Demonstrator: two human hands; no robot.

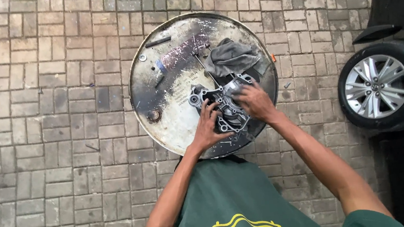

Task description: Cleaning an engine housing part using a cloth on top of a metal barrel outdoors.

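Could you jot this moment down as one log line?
left hand: on metal engine casing | right hand: on casing | surface: drum top | nearby: grey rag
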